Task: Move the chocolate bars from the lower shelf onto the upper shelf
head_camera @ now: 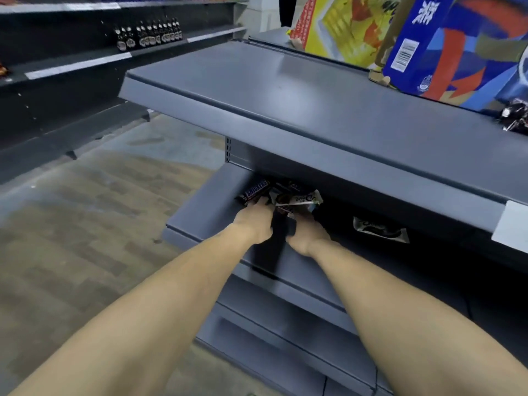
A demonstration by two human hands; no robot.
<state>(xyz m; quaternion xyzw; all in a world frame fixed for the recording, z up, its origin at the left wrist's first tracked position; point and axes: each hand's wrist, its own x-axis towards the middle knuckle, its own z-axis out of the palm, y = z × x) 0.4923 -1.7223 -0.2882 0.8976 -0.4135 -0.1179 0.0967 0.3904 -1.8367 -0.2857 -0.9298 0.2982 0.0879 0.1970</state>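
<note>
Task looks early/mid: upper shelf (300, 110) carries big snack boxes (445, 50) + a few dark wrappers (517, 118) at far right, prob bars already moved. Lower shelf (205, 212) holds a pile of chocolate bars (288, 197) w/ one stray bar (380, 231) well apart to the right. Left hand (254, 221) grip: fingers on Snickers bar (255, 190), hold looks likely. Right hand (305, 232) grip: at pile, fingers hidden, can't tell.

Grey shop shelving (71, 64) lines a worn, patchy floor (94, 201).

Grey lower shelf (200, 212): chocolate bars (281, 195) piled far left, one white wrapper (380, 231) right. Upper shelf (285, 110): boxes (445, 47) and dark wrappers (515, 117) far right.
</note>
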